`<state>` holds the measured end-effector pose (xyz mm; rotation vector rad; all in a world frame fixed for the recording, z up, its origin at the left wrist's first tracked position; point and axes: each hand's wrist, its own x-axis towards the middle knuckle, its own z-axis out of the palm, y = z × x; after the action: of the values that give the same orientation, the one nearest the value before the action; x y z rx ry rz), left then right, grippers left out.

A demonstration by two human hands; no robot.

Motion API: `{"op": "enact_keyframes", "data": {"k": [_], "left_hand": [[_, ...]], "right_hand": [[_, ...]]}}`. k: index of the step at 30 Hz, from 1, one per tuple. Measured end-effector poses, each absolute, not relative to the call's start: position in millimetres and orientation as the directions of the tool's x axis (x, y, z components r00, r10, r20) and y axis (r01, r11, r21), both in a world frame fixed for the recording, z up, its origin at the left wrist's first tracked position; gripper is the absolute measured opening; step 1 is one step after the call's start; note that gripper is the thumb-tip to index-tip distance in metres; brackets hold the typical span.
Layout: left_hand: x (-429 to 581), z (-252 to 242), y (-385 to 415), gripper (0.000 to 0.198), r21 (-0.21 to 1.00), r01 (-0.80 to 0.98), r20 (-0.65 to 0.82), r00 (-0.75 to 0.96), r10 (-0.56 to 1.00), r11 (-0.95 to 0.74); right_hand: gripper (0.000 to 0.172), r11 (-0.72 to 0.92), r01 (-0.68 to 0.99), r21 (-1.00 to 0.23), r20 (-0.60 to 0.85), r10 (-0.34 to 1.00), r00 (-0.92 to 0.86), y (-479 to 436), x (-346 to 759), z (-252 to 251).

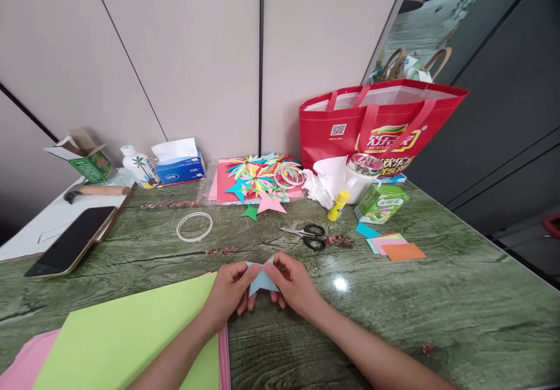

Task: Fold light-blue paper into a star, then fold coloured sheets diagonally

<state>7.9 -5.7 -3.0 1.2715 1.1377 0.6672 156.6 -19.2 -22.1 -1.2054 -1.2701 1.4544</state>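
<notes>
A light blue folded paper star (262, 280) is held between my two hands, just above the table. My left hand (231, 288) pinches its left side, thumb on top and fingers beneath. On the other side my right hand (291, 279) grips it the same way, both thumbs close together. Beyond the hands lie black-handled scissors (312, 235). Farther back are a pink paper star (271, 203) and a smaller green one (250, 212). Under my left forearm spreads a stack of coloured paper with a light green sheet (144, 331) on top.
Several coloured paper slips (405, 251) lie right of a yellow glue stick (338, 205). A tape roll (195, 227) rests left of centre. Along the back stand a tissue pack (180, 170), a white mug (359, 181) and a red bag (324, 145). A phone (72, 241) and hammer (102, 190) are left.
</notes>
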Motion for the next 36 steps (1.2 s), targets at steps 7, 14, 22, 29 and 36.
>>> {"op": "enact_keyframes", "data": {"k": [7,14,22,29,36], "left_hand": [[15.7,3.7,-12.7,0.037,0.969,0.135,-0.240,0.311,0.920,0.207],[15.3,5.4,-15.8,0.037,0.976,0.158,-0.195,0.311,0.930,0.152],[17.1,2.0,-9.5,0.042,0.955,-0.070,-0.236,0.403,0.884,0.287],[14.5,0.5,-8.5,0.035,0.971,0.074,-0.240,0.302,0.923,0.228],[12.5,-3.1,-9.9,0.037,0.966,0.048,-0.256,0.329,0.909,0.255]], "right_hand": [[0.034,0.089,0.019,-0.996,0.088,0.994,-0.060,-27.7,155.3,-17.3],[0.039,-0.180,-0.254,-0.950,-0.110,0.957,-0.268,-21.7,156.0,-18.3],[0.039,-0.075,-0.047,-0.996,-0.073,0.997,-0.040,-17.2,161.9,-19.9],[0.037,-0.099,-0.083,-0.992,-0.084,0.981,-0.175,-16.1,159.1,-21.2],[0.035,-0.097,-0.196,-0.976,-0.057,0.978,-0.201,-16.9,159.6,-16.3]]}}
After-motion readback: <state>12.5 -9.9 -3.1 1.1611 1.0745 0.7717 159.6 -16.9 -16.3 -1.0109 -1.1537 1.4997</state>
